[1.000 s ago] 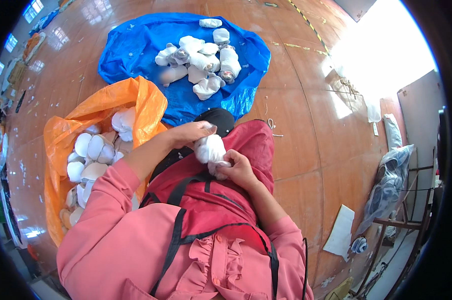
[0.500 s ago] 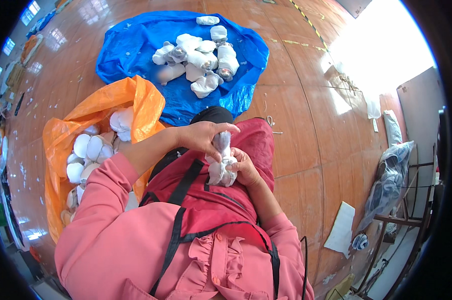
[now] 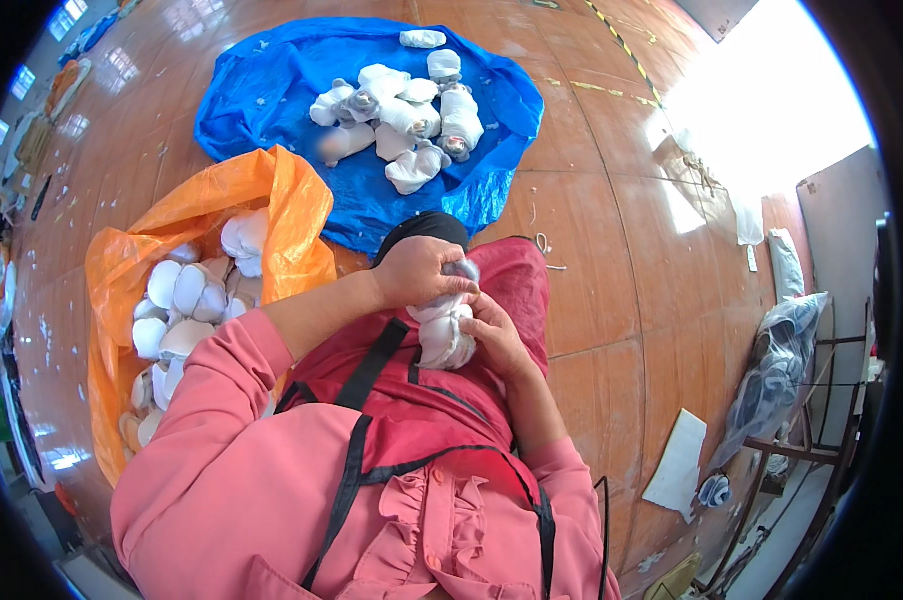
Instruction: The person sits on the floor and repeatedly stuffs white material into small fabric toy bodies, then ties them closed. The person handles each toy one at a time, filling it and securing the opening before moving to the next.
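Evidently soft, the white bundle (image 3: 443,343) is held over the lap of the red apron (image 3: 516,268); whether it rests on the apron cannot be told. The left hand (image 3: 418,272) is closed on its upper end, where a grey tuft (image 3: 462,269) pokes out, and the right hand (image 3: 495,336) grips its right side with bent fingers. If either grip loosens, the cloth could slacken or twist, since such limp stuff probably has little stiffness of its own; pulling too hard at the tuft might also tear or stretch it. Left of the apron, an orange sack (image 3: 301,205) holds pale rounded pieces (image 3: 196,290); a careless elbow could knock its rim, as the left forearm passes close. Beyond the apron, a blue sheet (image 3: 261,95) bears more white bundles (image 3: 401,116), loosely heaped, so one landing roughly among them might set some rolling. Well right of the apron lies a white flat sheet (image 3: 677,460).
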A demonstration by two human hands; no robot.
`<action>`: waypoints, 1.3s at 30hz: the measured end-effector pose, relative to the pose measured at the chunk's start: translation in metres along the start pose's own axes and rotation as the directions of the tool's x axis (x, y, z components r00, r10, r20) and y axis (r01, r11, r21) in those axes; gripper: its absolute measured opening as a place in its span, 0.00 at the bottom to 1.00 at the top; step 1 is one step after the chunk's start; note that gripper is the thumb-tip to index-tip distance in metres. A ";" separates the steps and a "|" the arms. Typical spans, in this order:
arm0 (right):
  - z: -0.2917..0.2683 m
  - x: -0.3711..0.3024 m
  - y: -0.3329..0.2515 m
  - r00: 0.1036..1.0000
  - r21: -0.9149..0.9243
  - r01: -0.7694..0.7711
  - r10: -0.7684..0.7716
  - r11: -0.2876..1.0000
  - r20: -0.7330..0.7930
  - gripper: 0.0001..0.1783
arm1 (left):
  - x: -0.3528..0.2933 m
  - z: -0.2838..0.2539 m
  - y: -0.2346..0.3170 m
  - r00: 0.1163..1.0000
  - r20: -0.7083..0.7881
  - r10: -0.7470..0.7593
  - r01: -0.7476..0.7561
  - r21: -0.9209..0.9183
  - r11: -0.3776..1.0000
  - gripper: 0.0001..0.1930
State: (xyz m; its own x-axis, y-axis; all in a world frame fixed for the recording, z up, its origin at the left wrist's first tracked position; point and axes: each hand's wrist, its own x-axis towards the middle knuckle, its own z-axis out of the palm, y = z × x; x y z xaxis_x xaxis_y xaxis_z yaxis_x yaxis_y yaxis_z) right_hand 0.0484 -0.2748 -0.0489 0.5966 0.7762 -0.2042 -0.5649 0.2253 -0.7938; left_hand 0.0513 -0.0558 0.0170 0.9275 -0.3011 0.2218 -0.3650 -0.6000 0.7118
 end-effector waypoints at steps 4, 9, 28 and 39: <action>0.001 -0.003 -0.010 0.998 -0.215 0.011 -0.025 0.976 -0.064 0.20 | 0.002 -0.004 0.006 1.000 -0.021 0.020 -0.018 0.066 0.998 0.20; -0.002 0.000 -0.001 0.998 -0.226 0.036 -0.045 0.973 -0.033 0.22 | 0.003 0.002 0.006 0.997 -0.066 0.045 -0.033 0.162 0.986 0.18; 0.003 0.023 0.028 0.985 -0.276 -0.163 0.139 0.947 -0.104 0.16 | -0.012 0.010 -0.032 0.964 -0.046 -0.261 0.264 0.249 0.932 0.26; -0.005 0.027 0.043 0.981 -0.421 -0.043 -0.042 0.906 -0.191 0.17 | -0.013 0.021 -0.068 0.853 -0.065 -0.517 0.521 0.139 0.842 0.29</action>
State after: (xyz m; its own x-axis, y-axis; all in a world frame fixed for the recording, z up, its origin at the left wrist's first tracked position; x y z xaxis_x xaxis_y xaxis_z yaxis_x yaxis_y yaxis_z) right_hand 0.0427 -0.2468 -0.0918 0.7178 0.6392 -0.2761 -0.2974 -0.0771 -0.9516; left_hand 0.0620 -0.0270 -0.0481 0.9855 0.1012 -0.1359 0.1644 -0.7651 0.6225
